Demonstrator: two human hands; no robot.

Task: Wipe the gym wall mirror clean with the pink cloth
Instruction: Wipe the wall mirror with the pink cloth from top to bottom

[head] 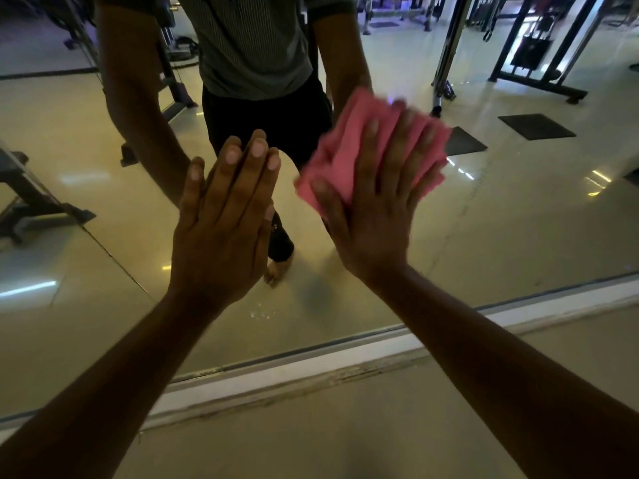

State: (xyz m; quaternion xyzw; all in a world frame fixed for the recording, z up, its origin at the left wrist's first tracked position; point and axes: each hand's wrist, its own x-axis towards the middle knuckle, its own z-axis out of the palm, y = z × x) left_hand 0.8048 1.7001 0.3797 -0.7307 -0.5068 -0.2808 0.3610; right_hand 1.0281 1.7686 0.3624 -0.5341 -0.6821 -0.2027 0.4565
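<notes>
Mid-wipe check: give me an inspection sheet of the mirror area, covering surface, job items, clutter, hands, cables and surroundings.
Surface: large glass gym wall mirror, with a small patch of droplets or specks low down near the bottom frame.
Job's things: crumpled pink cloth pressed flat against the mirror, blurred.
Clutter: nothing seen.
Hands: right hand spread over the cloth with straight fingers; left hand flat on the glass, empty.
Cables: nothing seen.
Surroundings: white sill strip under the mirror, beige floor; reflected gym machine frames and dark floor mats.
</notes>
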